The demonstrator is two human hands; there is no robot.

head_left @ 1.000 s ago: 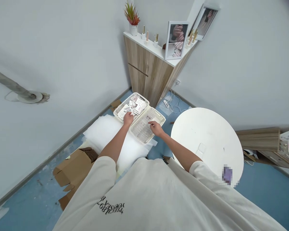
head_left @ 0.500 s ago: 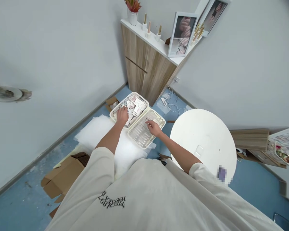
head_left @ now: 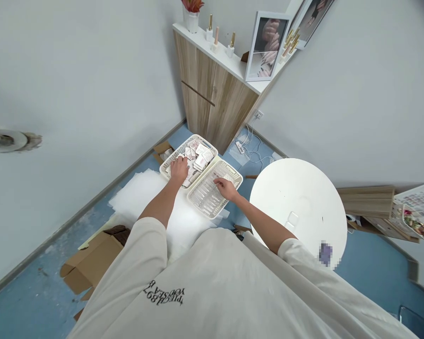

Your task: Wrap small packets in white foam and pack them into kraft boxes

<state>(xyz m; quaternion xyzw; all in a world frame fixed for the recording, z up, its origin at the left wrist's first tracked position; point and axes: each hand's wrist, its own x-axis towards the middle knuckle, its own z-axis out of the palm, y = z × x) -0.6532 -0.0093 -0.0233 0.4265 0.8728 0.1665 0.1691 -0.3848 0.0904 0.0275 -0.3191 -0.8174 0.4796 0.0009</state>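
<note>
Leftward of where it was a second ago, the left hand [head_left: 180, 170] is now reaching over the middle of the near short end of the left basket [head_left: 179, 149]. Meanwhile the right hand [head_left: 226, 189] is keeping its place over the middle of the right basket [head_left: 234, 170]. From my remote seat I am seeing its thumb and forefinger coming close together; I cannot tell whether they are pinching anything. Left fingers are curling down towards the heaped cards [head_left: 202, 156], tips hidden, so I cannot tell their grip either. Clear plastic pieces [head_left: 204, 194] are lying in the right basket. Both baskets are seemingly resting partly on loose white sheets [head_left: 137, 195]; I am judging that a wrist pressing a rim could tip one or slide the sheets, and hasty raking could spill cards over the near edge. Card print is showing too small to read; shirt lettering [head_left: 165, 294] is apparently including "897" and "YOUSEA", folds distorting the rest.
</note>
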